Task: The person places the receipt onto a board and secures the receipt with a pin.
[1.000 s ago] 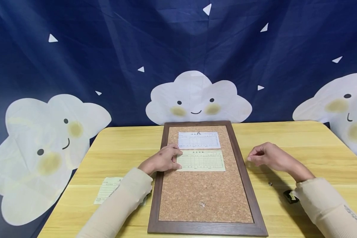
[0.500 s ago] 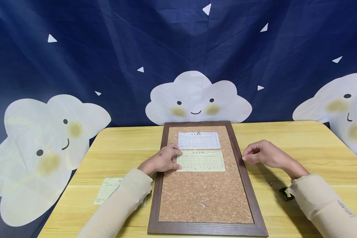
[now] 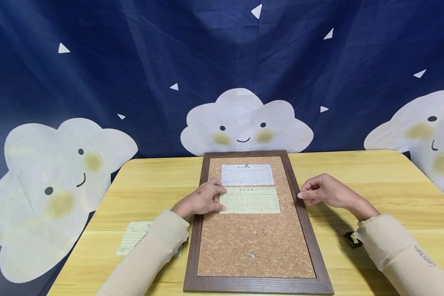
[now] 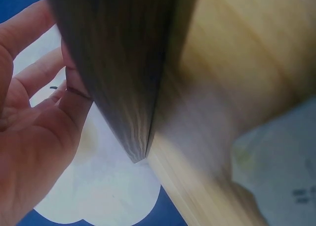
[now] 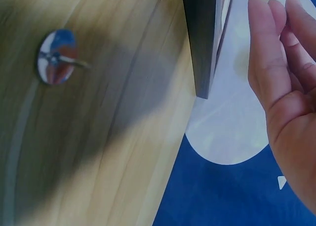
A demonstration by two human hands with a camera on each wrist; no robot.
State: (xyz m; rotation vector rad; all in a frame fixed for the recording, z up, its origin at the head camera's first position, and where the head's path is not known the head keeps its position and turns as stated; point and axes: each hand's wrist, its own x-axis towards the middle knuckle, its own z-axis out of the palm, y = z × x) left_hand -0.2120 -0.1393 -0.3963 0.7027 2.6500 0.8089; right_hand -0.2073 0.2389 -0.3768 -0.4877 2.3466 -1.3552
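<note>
My left hand (image 3: pixel 202 198) reaches over the left side of a dark-framed cork board (image 3: pixel 259 234). Its thumb and forefinger are spread on the left edge of a pale green form slip (image 3: pixel 249 200), which lies on the cork. Above that slip is a white form slip (image 3: pixel 247 174) with a small shiny thumbtack (image 3: pixel 247 165) at its top. My right hand (image 3: pixel 331 191) hovers at the right side of the frame. Thumb and forefinger tips are close together; whether anything is between them is hidden. In the right wrist view a thumbtack (image 5: pixel 57 58) lies point-up on the table.
Another pale green slip (image 3: pixel 133 237) lies on the wooden table (image 3: pixel 159 181), left of the board and partly under my left forearm. Low on the cork is a small whitish shiny patch (image 3: pixel 252 255), too small to identify. A dark blue cloth (image 3: pixel 155 49) hangs behind the table.
My right hand has moved left to the board's right frame edge, its thumb and forefinger coming closer together. The left hand and the slips look the same.
</note>
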